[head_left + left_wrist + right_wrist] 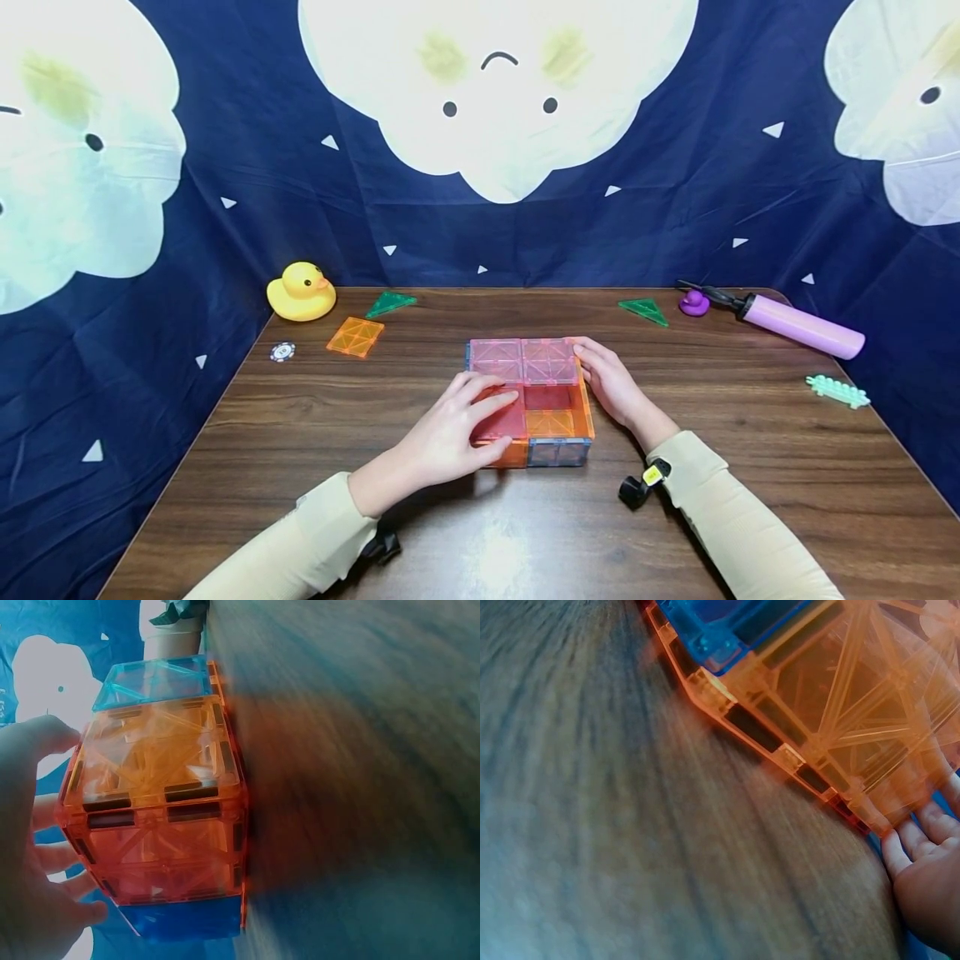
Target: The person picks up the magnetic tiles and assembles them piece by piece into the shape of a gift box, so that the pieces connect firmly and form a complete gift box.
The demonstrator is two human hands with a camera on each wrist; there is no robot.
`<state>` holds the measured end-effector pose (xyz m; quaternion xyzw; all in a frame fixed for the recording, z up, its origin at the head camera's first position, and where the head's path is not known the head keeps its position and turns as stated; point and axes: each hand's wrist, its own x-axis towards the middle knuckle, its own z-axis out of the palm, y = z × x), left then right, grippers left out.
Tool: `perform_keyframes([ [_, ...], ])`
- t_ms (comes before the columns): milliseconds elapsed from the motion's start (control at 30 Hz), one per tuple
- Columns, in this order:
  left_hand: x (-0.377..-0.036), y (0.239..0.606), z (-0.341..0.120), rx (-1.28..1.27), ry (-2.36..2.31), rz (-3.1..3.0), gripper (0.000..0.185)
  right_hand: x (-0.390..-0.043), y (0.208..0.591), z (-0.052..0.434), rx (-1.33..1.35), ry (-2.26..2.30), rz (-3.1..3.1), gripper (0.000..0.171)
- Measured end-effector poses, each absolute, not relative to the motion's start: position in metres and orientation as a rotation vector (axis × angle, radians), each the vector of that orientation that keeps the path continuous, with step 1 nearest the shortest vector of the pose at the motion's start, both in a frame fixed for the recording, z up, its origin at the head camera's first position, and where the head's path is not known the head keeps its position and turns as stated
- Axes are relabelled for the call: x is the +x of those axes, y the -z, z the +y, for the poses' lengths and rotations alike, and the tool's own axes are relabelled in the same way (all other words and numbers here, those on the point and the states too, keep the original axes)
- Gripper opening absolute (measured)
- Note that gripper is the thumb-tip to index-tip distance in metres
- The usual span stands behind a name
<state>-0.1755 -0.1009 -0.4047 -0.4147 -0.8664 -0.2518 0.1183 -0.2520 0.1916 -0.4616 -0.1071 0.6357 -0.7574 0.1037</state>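
Observation:
A low box of see-through magnetic tiles [557, 451] stands on the table, with orange, red and blue-grey walls. Two pink tiles [550, 360] cover the back of its top, and a red tile [491, 423] lies over the front left. The front right quarter is uncovered, showing an orange tile inside. My left hand [459, 427] lies over the red tile with spread, slightly bent fingers, its thumb near the front edge. At the back right corner, my right hand [611, 385] rests its fingers against the orange side wall [877, 727].
Toward the back left are a yellow rubber duck [302, 292], a poker chip [282, 352], an orange tile [356, 337] and a green triangle tile [390, 304]. On the right lie another green triangle [643, 311], a purple duck [694, 303], a pump [802, 325] and a mint toy [837, 391].

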Motion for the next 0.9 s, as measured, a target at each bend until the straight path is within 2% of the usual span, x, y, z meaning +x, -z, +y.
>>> perform_keyframes([
  [167,-0.185,0.401,-0.113,-1.116,0.838,-2.527,0.051,-0.252,0.462,0.191,-0.322,2.224,1.88,0.041],
  [333,-0.207,0.397,-0.138,-0.827,0.882,-2.586,0.049,-0.251,0.462,0.191,-0.332,2.219,1.878,0.045],
  [633,-0.263,0.412,-0.197,-0.338,0.605,-2.828,0.062,-0.252,0.462,0.193,-0.331,2.224,1.891,0.044],
  [900,-0.3,0.426,-0.232,-0.092,0.45,-3.043,0.065,-0.252,0.463,0.192,-0.324,2.229,1.882,0.043],
])
